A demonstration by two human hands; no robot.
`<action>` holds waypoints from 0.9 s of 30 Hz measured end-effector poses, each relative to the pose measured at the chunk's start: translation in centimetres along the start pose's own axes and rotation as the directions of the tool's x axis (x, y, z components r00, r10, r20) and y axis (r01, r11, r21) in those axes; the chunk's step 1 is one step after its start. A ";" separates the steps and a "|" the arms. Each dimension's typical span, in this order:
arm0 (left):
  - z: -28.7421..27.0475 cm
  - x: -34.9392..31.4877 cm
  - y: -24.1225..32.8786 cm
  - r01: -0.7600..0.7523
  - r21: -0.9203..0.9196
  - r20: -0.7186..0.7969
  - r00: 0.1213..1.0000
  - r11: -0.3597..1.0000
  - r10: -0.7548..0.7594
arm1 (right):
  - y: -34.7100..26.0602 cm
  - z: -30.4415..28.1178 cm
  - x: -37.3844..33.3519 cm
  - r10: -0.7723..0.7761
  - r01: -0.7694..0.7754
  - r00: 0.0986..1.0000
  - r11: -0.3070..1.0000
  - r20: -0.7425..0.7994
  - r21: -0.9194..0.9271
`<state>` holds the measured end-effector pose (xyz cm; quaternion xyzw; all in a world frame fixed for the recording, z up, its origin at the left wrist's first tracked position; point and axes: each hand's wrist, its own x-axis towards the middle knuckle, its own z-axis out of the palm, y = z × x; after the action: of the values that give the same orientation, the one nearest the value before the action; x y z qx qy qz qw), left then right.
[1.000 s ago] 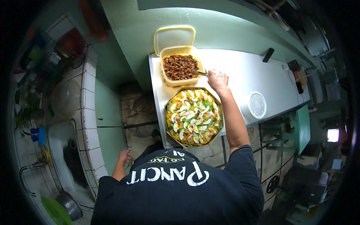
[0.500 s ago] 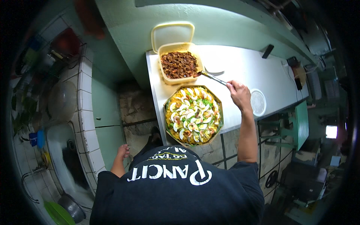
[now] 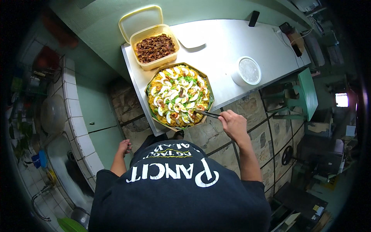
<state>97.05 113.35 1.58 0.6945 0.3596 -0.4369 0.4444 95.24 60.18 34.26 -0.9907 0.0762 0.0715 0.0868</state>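
Observation:
My right hand [image 3: 234, 124] grips metal tongs [image 3: 208, 114]. Their tips touch the topping at the lower right of a noodle dish [image 3: 181, 89]. Sliced boiled eggs, shrimp and chopped greens cover the noodles, in an eight-sided tray [image 3: 212, 89] lined with green leaf. Behind it stands a yellowish plastic tub [image 3: 159, 63], its hinged-back or propped lid [image 3: 141, 22] leaning on the wall. Dark brown cooked pieces [image 3: 155, 48] fill the tub. Low beside my body, my left hand [image 3: 124, 147] has its fingers curled in, with nothing visible in them.
The white table [image 3: 222, 40] carries a round clear-lidded container [image 3: 248, 71] at right, a white lid [image 3: 192, 40] behind, and a black upright device [image 3: 254, 18] by the wall. A green stool [image 3: 305, 94] stands to the right. A tiled sink [image 3: 63, 162] is at left.
My right hand has brought the tongs from the tub down to the near right part of the noodle dish. My view has shifted, and the left hand stays low at my side.

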 end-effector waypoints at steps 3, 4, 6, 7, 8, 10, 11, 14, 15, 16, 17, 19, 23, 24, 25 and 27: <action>0.3 -0.2 -0.2 -0.005 -0.006 -0.006 1.000 1.000 0.005 | -0.5 1.0 0.7 -0.051 0.050 0.998 0.998 -0.025 -0.030; 0.2 -0.1 -0.5 -0.010 -0.019 -0.009 1.000 1.000 0.009 | -0.4 0.9 0.8 -0.050 0.049 0.999 0.998 -0.017 -0.032; -0.1 -0.2 -1.2 -0.009 -0.050 -0.019 1.000 0.999 0.009 | -0.1 0.2 1.3 -0.052 0.052 0.999 0.998 0.000 -0.038; -0.2 -0.3 -1.6 -0.005 -0.067 -0.027 1.000 0.998 0.003 | 0.2 -0.5 1.7 -0.040 0.041 0.999 0.999 0.031 -0.029; -0.3 -0.5 -2.0 0.000 -0.086 -0.034 0.999 0.996 -0.003 | 0.4 -1.3 2.3 -0.026 0.025 0.999 0.999 0.020 0.028; -0.7 -0.9 -3.0 0.015 -0.090 -0.049 0.999 0.996 -0.019 | 0.4 -3.0 4.1 0.000 0.000 1.000 0.990 -0.001 0.143; -0.9 -1.2 -3.7 0.022 -0.095 -0.057 0.998 0.995 -0.027 | -0.2 -4.1 5.5 0.049 -0.048 0.999 0.978 -0.002 0.202; -1.3 -1.1 -5.5 0.044 -0.113 -0.044 0.998 0.993 -0.049 | -1.5 -4.3 11.8 -0.068 0.131 0.969 0.957 -0.237 0.260; -1.2 -1.2 -5.6 0.063 -0.135 -0.034 0.997 0.989 -0.068 | -2.1 -3.6 14.5 -0.112 0.165 0.964 0.963 -0.241 0.211; -1.4 -1.1 -5.6 0.069 -0.145 -0.030 0.997 0.987 -0.074 | -2.9 -3.0 17.1 -0.151 0.194 0.957 0.968 -0.248 0.159; -1.7 -0.8 -6.1 0.077 -0.158 -0.030 0.996 0.984 -0.083 | -4.7 -2.5 19.8 -0.217 0.249 0.946 0.962 -0.241 0.113; -2.2 -0.7 -6.2 0.082 -0.185 -0.037 0.995 0.979 -0.090 | -8.4 -0.2 25.0 -0.315 0.330 0.929 0.943 -0.193 0.052; -3.7 0.4 -6.9 0.065 -0.279 -0.031 0.997 0.958 -0.077 | -11.8 7.6 34.4 -0.411 0.403 0.912 0.898 0.010 0.178; -4.2 1.2 -6.9 0.055 -0.305 -0.014 0.998 0.951 -0.062 | -11.4 8.8 35.8 -0.222 0.217 0.975 0.948 -0.005 0.235; -4.5 1.5 -6.4 0.055 -0.310 -0.015 0.998 0.949 -0.063 | -10.0 8.3 37.5 -0.253 0.238 0.963 0.960 0.091 0.146; -5.0 0.7 -7.4 0.085 -0.359 -0.044 0.993 0.929 -0.108 | -12.1 5.0 38.7 -0.143 0.104 0.965 0.978 0.218 0.183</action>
<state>92.18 120.69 -0.15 0.5972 0.4803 -0.3637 0.5295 134.47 67.45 25.34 -0.9676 0.0094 0.1732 0.1834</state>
